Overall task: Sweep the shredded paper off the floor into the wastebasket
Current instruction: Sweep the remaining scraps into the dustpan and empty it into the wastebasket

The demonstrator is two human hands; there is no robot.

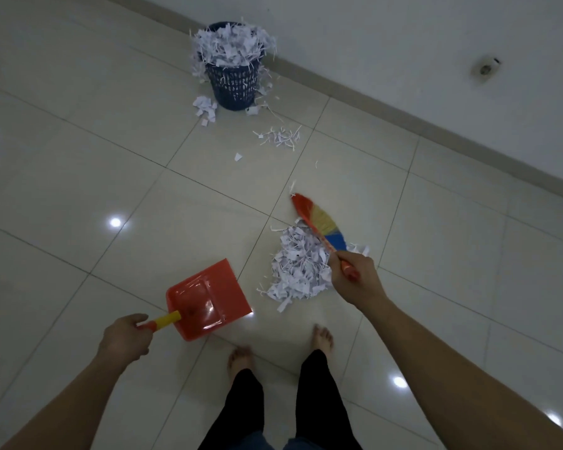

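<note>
A dark blue wastebasket (233,89) stands by the far wall, heaped over its rim with shredded paper. A large pile of shredded paper (298,266) lies on the tiled floor in front of my feet. My right hand (355,280) grips the handle of a small hand broom (320,224) with red, yellow and blue bristles, which rests against the pile's right side. My left hand (126,337) holds the yellow handle of a red dustpan (205,302), lying empty to the left of the pile.
Smaller scatters of shreds (280,136) and a clump of shreds (205,108) lie near the basket. A grey baseboard (403,125) runs along the wall. My bare feet (322,339) stand just behind the pile. A wall socket (486,68) sits at the upper right.
</note>
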